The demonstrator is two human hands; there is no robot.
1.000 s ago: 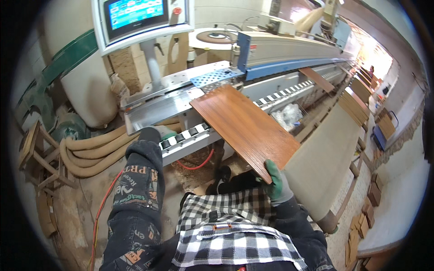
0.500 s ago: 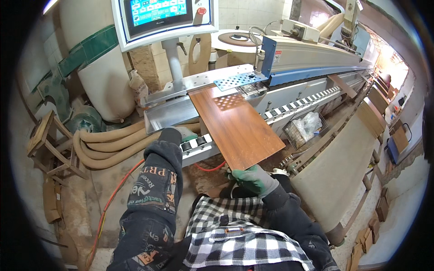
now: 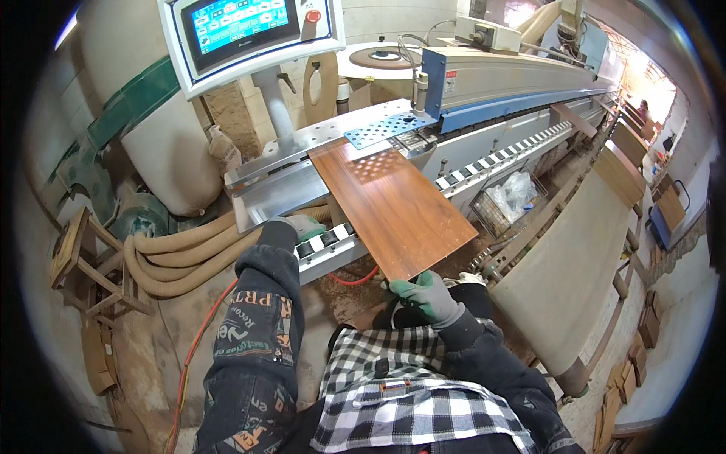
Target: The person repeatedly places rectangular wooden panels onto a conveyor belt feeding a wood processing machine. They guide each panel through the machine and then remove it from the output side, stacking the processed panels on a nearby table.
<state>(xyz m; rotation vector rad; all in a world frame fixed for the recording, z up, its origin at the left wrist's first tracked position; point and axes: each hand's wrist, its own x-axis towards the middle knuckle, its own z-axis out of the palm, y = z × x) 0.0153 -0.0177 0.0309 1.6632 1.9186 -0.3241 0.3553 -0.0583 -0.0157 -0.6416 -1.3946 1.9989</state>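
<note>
A long edge-working machine spans the upper right, its blue-trimmed beam running back toward the bright doorway. Below it, a pale belt conveyor slopes down the right side. The brown wooden panel lies mid-frame, across the roller rail, its long axis running from upper left to lower right. Its far end reaches the blue perforated plate; whether it goes under is unclear. A metal tray sits left of that end.

The panel lies up and slightly left of the right hand, and to the right of the left hand; the right hand is the nearer. Of the gloved hands, the right hand has bent fingers touching the panel's bottom corner; whether it pinches from beneath cannot be told. The left hand, partly behind its sleeve, is by the rollers; its finger spread and any hold cannot be told.
</note>
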